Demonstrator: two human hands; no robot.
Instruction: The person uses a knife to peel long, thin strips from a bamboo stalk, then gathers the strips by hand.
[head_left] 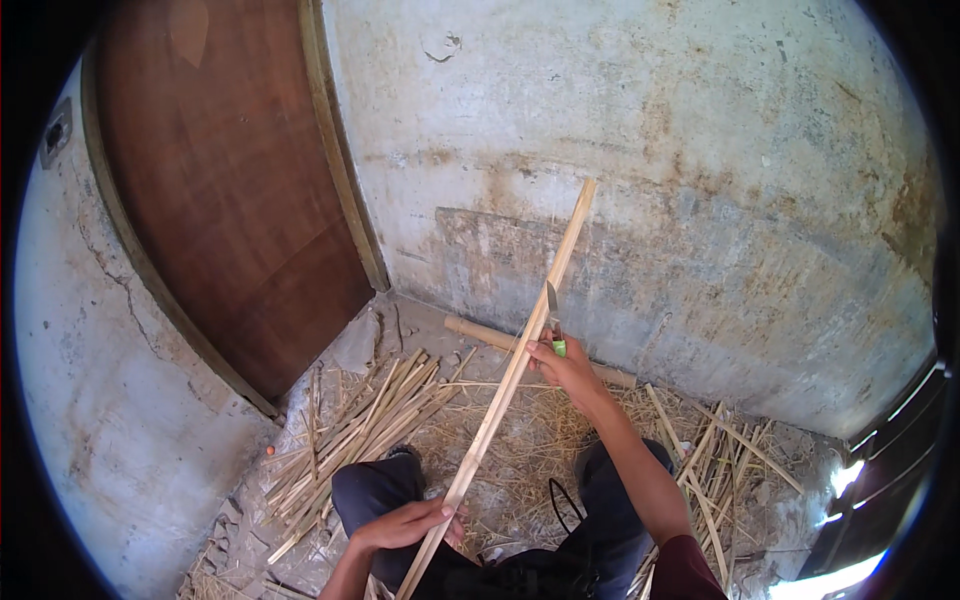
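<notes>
A long, pale bamboo strip [495, 410] slants up from my lap toward the wall, its far end in the air. Near its lower end my left hand [412, 522] is closed around it, thumb on top. Farther up, my right hand [568, 370] is closed on a knife [553, 302] with a green handle. The blade points up and away from me, beside the strip's right edge. Whether blade and strip touch, I cannot tell. My right fingertips are against or very near the strip.
Bamboo strips [365, 430] lie piled on the floor at left, with more strips [715, 465] at right. A thick bamboo pole [480, 332] lies along the stained wall [680, 130]. Thin shavings [520, 450] litter the floor between my knees. A brown door [220, 180] stands at left.
</notes>
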